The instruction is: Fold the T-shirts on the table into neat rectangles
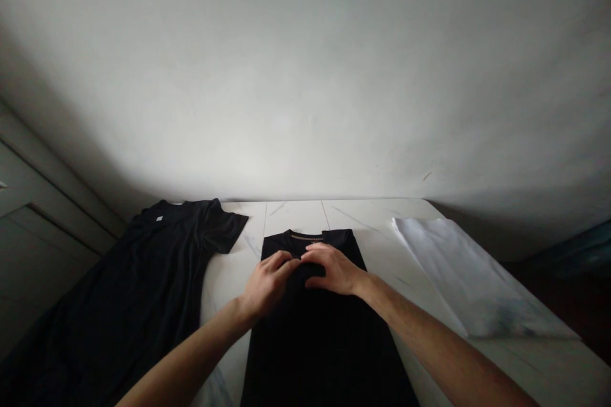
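Observation:
A black T-shirt (324, 343) lies in front of me on the table, its sides folded in to a long narrow shape. Its neckline, with a patterned inner band, faces the wall. My left hand (268, 278) rests on the shirt just below the collar, fingers curled and pressed together against the cloth. My right hand (335, 269) lies beside it, thumb apart from the stretched fingers, touching the same cloth. The fingertips of both hands nearly meet at the shirt's middle.
A second dark T-shirt (157, 267) with a small white tag is spread out at the left. At the right lies a folded white garment (453, 261) with a grey-blue print. The marble-patterned table (296, 213) meets a pale wall (305, 108). A panelled door (42, 235) stands far left.

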The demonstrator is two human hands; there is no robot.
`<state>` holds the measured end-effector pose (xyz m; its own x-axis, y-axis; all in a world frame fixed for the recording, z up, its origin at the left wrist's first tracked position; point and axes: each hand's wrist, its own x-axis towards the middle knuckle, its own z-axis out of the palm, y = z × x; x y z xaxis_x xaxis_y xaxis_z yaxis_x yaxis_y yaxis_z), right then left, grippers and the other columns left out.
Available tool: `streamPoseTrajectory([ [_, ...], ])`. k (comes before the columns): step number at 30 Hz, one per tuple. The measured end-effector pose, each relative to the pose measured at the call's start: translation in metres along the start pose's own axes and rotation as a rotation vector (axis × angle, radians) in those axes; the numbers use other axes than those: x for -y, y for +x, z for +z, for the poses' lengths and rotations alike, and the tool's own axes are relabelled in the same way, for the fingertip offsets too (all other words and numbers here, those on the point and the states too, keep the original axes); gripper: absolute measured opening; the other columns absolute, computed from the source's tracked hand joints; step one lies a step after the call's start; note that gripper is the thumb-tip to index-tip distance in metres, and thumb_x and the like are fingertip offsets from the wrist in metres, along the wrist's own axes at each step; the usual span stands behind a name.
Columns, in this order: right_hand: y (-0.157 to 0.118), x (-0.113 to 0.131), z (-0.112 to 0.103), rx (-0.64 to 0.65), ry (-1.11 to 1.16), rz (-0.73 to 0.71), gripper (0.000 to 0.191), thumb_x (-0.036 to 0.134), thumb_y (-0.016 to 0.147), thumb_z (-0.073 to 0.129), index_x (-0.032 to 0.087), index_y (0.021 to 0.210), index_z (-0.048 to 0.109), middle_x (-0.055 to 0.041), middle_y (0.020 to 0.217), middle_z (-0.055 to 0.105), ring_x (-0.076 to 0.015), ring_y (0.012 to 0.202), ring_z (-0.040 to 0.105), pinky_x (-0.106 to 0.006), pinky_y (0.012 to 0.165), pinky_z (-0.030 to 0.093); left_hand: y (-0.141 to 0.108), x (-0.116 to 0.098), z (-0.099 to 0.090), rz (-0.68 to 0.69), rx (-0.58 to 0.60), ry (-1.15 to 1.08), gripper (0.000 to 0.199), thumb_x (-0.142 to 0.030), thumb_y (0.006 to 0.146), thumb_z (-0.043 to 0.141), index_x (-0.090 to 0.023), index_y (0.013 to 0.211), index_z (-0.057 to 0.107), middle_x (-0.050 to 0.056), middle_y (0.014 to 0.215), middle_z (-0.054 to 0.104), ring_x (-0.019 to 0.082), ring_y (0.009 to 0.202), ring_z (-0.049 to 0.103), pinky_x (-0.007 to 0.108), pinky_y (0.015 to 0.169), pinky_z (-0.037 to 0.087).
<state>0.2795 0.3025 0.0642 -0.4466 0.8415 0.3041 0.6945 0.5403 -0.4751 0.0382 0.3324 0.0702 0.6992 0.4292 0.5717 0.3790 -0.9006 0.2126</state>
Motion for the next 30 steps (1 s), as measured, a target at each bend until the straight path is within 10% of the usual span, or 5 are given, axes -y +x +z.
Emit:
streamPoseTrajectory([
  [4, 0.026, -0.011, -0.001, -0.086, -0.103, 0.133, 0.015, 0.018, 0.089, 0.069, 0.024, 0.102, 0.075, -0.0046, 0.100, 0.076, -0.0208, 0.097, 0.069, -0.036, 0.092, 0.051, 0.019, 0.024, 0.008, -0.219, -0.082, -0.104, 0.040, -0.004, 0.089, 0.044, -0.025, 0.113, 0.067, 0.004, 0.103, 0.067, 0.014, 0.085, 0.068, 0.025, 0.078, 0.058],
  [10, 0.050, -0.028, -0.008, -0.285, -0.300, 0.240, 0.035, 0.009, 0.089, 0.063, 0.019, 0.123, 0.067, -0.0088, 0.117, 0.073, -0.0230, 0.110, 0.065, -0.038, 0.099, 0.049, 0.043, 0.070, 0.021, -0.557, -0.181, 0.047, 0.052, 0.004, 0.079, 0.042, -0.019, 0.120, 0.065, 0.010, 0.117, 0.066, 0.021, 0.106, 0.066, 0.036, 0.097, 0.055],
  [20, -0.044, -0.051, 0.016, -0.111, -0.406, 0.260, 0.045, 0.032, 0.098, 0.051, 0.018, 0.141, 0.057, -0.0132, 0.148, 0.055, -0.0304, 0.139, 0.046, -0.051, 0.113, 0.040, 0.015, 0.028, 0.054, -0.263, 0.473, 0.188, 0.055, -0.035, 0.099, 0.047, -0.020, 0.152, 0.042, 0.012, 0.162, 0.034, 0.033, 0.151, 0.026, 0.060, 0.120, 0.026],
  [25, -0.044, -0.077, -0.010, -0.319, -0.427, 0.669, 0.038, 0.029, 0.100, 0.045, 0.017, 0.132, 0.063, -0.0140, 0.125, 0.070, -0.0247, 0.115, 0.065, -0.037, 0.098, 0.049, 0.023, 0.030, 0.055, -0.350, 0.501, 0.239, 0.058, -0.038, 0.101, 0.041, -0.020, 0.156, 0.035, 0.012, 0.165, 0.028, 0.031, 0.153, 0.022, 0.060, 0.121, 0.022],
  [30, -0.020, -0.094, -0.034, -0.229, -0.303, 1.039, 0.034, 0.046, 0.097, 0.053, 0.021, 0.102, 0.076, -0.0101, 0.100, 0.077, -0.0245, 0.096, 0.071, -0.030, 0.078, 0.049, 0.029, 0.031, 0.060, -0.386, 0.527, 0.269, 0.054, -0.041, 0.102, 0.040, -0.026, 0.154, 0.040, 0.008, 0.164, 0.030, 0.032, 0.153, 0.022, 0.061, 0.120, 0.024],
])
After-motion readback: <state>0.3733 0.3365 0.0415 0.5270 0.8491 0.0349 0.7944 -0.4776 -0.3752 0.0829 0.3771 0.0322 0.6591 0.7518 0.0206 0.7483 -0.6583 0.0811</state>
